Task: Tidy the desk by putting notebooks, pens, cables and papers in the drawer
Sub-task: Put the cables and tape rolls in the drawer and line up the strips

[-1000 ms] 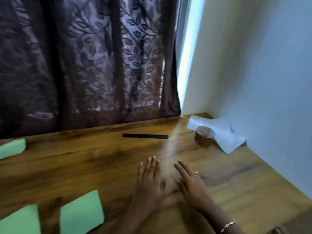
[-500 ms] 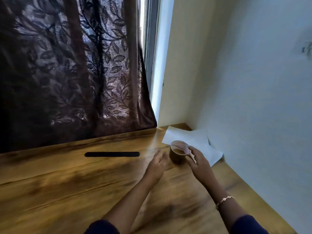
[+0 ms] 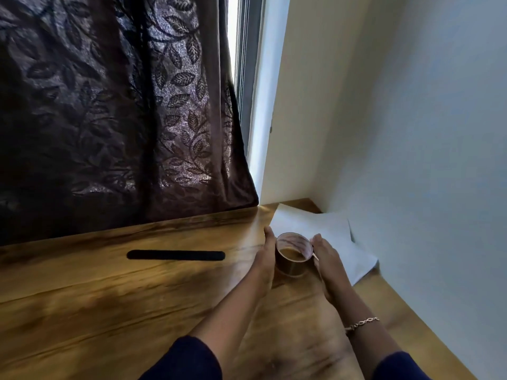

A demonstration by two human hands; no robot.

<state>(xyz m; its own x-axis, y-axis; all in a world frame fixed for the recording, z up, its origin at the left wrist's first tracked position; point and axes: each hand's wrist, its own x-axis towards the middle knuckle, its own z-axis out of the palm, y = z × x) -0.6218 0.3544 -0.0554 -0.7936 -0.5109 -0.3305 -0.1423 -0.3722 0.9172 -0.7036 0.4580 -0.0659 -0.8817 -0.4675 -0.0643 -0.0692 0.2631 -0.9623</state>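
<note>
Hands meet at the tape roll
The left hand now presses its side; the right hand has closed round its rim.

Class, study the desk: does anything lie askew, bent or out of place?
The white paper in the far right corner lies skewed, its right edge apparently bent up against the wall. Nothing looks spilled.

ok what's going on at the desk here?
A person is handling a brown roll of packing tape with both hands near the right corner of the wooden desk. The left hand lies against its left side, the right hand grips its right rim. Whether the roll is off the desk is unclear. A white paper sheet lies behind it, and a flat black stick lies untouched to the left.
</note>
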